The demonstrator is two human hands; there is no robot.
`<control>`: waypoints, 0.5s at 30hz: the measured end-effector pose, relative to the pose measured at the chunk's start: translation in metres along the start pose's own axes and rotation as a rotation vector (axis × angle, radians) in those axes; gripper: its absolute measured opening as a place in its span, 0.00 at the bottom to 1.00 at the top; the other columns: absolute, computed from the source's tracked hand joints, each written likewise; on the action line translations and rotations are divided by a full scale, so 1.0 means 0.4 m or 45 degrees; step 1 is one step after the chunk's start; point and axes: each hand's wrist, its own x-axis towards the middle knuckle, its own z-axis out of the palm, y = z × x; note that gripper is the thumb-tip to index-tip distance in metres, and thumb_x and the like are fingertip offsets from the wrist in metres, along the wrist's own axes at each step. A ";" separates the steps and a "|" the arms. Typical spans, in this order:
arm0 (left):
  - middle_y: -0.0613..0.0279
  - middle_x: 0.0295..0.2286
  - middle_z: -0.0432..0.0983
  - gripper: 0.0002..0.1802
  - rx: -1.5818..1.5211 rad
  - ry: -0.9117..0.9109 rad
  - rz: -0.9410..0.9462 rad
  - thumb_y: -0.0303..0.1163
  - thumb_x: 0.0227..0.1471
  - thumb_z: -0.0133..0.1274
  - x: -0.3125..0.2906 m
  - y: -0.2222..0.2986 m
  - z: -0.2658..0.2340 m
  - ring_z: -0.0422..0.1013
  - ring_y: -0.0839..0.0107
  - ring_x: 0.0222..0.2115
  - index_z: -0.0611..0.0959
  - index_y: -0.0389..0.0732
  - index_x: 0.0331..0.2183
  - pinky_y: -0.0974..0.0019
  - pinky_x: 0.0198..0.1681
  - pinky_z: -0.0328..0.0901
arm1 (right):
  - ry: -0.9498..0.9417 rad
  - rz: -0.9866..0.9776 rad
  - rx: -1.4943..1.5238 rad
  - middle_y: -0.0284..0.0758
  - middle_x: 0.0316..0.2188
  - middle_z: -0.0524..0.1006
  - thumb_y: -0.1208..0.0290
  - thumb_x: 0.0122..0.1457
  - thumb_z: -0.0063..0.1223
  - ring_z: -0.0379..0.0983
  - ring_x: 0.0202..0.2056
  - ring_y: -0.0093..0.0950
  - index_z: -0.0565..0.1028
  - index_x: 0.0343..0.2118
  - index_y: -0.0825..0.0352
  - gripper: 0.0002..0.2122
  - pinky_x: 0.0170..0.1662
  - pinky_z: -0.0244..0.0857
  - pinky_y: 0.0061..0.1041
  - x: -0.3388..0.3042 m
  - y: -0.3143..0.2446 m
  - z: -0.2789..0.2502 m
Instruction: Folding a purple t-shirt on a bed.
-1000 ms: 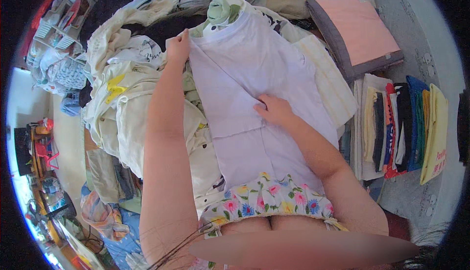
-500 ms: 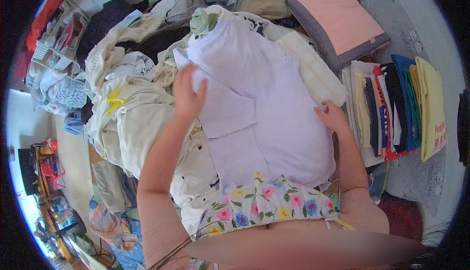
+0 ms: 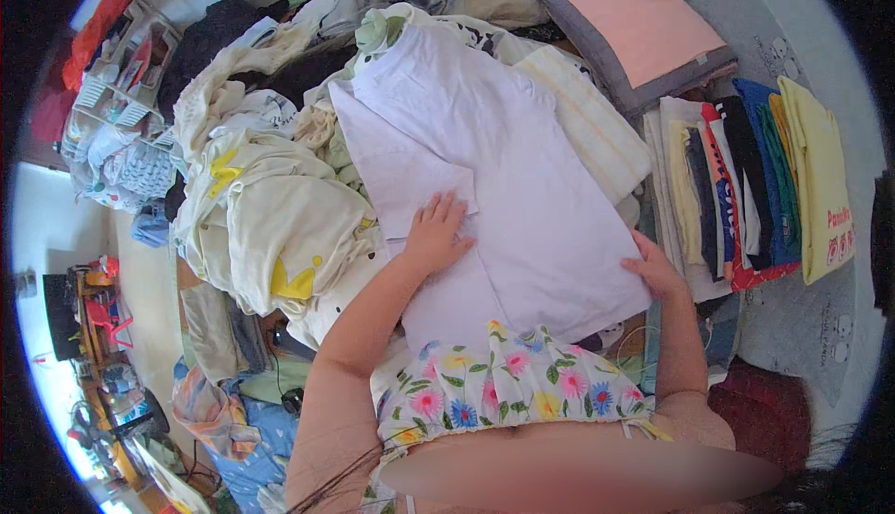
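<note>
A pale white shirt (image 3: 541,197) lies spread over a heap of clothes in front of me. Its left side is turned inward, with the sleeve (image 3: 406,164) folded over the body. My left hand (image 3: 436,234) rests flat on this folded part, by the sleeve's cuff, fingers stretched out. At the shirt's right edge, near the bottom corner, my right hand (image 3: 655,267) has its thumb and fingers closed on the fabric. A white cloth with pale yellow stripes (image 3: 592,127) shows from under the shirt's right side.
Cream clothing with yellow patches (image 3: 266,206) is heaped on the left. Folded clothes (image 3: 727,188) stand in a row on the right, below a pink and grey cushion (image 3: 643,29). White baskets (image 3: 117,109) sit at the far left, and a cable (image 3: 278,360) hangs lower left.
My left hand has come down from the upper sleeve onto the folded part. My right hand has moved slightly down and right along the edge, and the shirt's right side is straighter.
</note>
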 end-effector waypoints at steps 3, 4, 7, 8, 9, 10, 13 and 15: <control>0.50 0.54 0.57 0.30 -0.206 0.137 0.006 0.44 0.48 0.52 0.008 -0.006 -0.033 0.54 0.50 0.55 0.67 0.41 0.51 0.50 0.54 0.55 | 0.066 -0.063 0.311 0.37 0.53 0.65 0.73 0.46 0.57 0.60 0.53 0.27 0.57 0.57 0.71 0.34 0.57 0.50 0.27 -0.025 -0.030 0.022; 0.50 0.52 0.60 0.28 -0.347 0.214 0.022 0.41 0.49 0.53 0.018 0.002 -0.058 0.59 0.51 0.51 0.68 0.40 0.50 0.55 0.52 0.57 | 0.035 -0.180 0.348 0.37 0.53 0.64 0.72 0.45 0.57 0.60 0.54 0.27 0.58 0.57 0.71 0.34 0.57 0.50 0.27 -0.034 -0.068 0.036; 0.48 0.47 0.66 0.24 -0.569 0.256 0.049 0.36 0.50 0.52 0.072 0.038 -0.137 0.66 0.54 0.45 0.70 0.39 0.48 0.60 0.48 0.61 | 0.002 -0.320 0.376 0.37 0.53 0.64 0.72 0.44 0.57 0.60 0.54 0.27 0.58 0.57 0.71 0.34 0.57 0.50 0.26 -0.035 -0.128 0.060; 0.48 0.45 0.68 0.22 -0.656 0.222 0.054 0.35 0.51 0.52 0.097 0.054 -0.157 0.68 0.56 0.42 0.71 0.38 0.48 0.61 0.46 0.63 | -0.002 -0.338 0.359 0.37 0.53 0.65 0.73 0.44 0.56 0.60 0.53 0.27 0.58 0.57 0.71 0.34 0.57 0.51 0.26 -0.037 -0.135 0.063; 0.48 0.45 0.68 0.22 -0.655 0.221 0.065 0.35 0.51 0.52 0.129 0.071 -0.169 0.68 0.56 0.42 0.71 0.38 0.48 0.61 0.46 0.63 | 0.008 -0.342 0.360 0.37 0.53 0.65 0.73 0.44 0.56 0.60 0.53 0.27 0.58 0.57 0.71 0.34 0.57 0.51 0.26 -0.040 -0.132 0.063; 0.49 0.44 0.70 0.23 -0.804 0.109 -0.020 0.37 0.51 0.51 0.163 0.090 -0.182 0.69 0.56 0.41 0.71 0.37 0.47 0.62 0.46 0.63 | 0.041 -0.240 0.374 0.36 0.53 0.65 0.74 0.44 0.56 0.61 0.52 0.27 0.59 0.57 0.71 0.34 0.56 0.52 0.25 -0.039 -0.128 0.065; 0.50 0.42 0.72 0.26 -0.914 -0.004 -0.125 0.41 0.51 0.52 0.268 0.113 -0.170 0.70 0.57 0.41 0.71 0.35 0.47 0.62 0.46 0.63 | 0.056 -0.082 0.372 0.35 0.51 0.67 0.75 0.43 0.54 0.64 0.50 0.26 0.60 0.57 0.71 0.33 0.55 0.54 0.25 -0.047 -0.118 0.073; 0.50 0.42 0.72 0.28 -0.889 -0.008 -0.128 0.43 0.50 0.52 0.334 0.125 -0.147 0.69 0.58 0.42 0.71 0.35 0.48 0.62 0.46 0.63 | 0.059 -0.024 0.350 0.35 0.50 0.68 0.76 0.43 0.54 0.65 0.49 0.26 0.60 0.56 0.71 0.32 0.54 0.56 0.25 -0.072 -0.113 0.082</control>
